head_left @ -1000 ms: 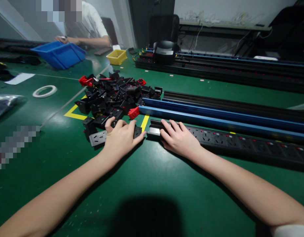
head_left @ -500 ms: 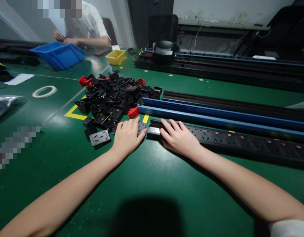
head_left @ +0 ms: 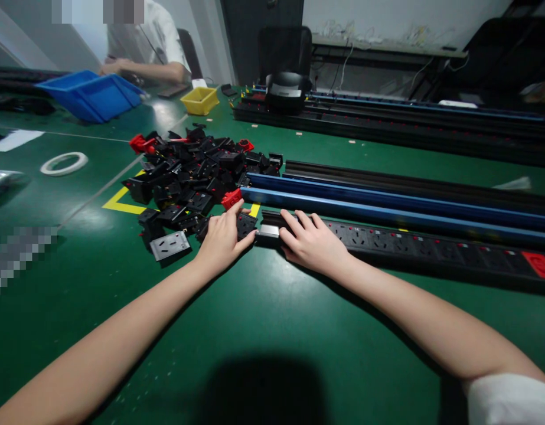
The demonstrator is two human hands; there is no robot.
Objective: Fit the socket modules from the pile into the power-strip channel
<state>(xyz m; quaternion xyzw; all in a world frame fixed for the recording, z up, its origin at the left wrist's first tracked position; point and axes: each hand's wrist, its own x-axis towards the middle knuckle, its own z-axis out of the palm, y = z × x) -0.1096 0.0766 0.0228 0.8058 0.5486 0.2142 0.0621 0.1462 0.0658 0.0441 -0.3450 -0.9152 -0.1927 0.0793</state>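
My left hand [head_left: 220, 237] is closed around a black socket module [head_left: 247, 226], thumb on the near side and fingers on the far side. The module is at the left end of a long black power strip [head_left: 387, 242], very close to it; whether they touch I cannot tell. Over the strip lies my right hand [head_left: 315, 243], its fingers bent across the channel and gripping it near that end. A bare silvery stretch shows in the channel left of these fingers. Sockets with small red dots line the strip to the right, with a red module [head_left: 540, 265] far along.
A heap of black modules [head_left: 196, 168] lies left of blue rails [head_left: 365, 206]. One grey-faced socket [head_left: 170, 245] sits in front. Beyond are a yellow bin [head_left: 200, 101], a blue bin [head_left: 92, 97], a tape roll [head_left: 64, 163] and a seated person [head_left: 150, 44].
The whole view has shifted slightly, so things appear further left. More of the black module shows between my left thumb and fingers. My right hand keeps its place on the strip.
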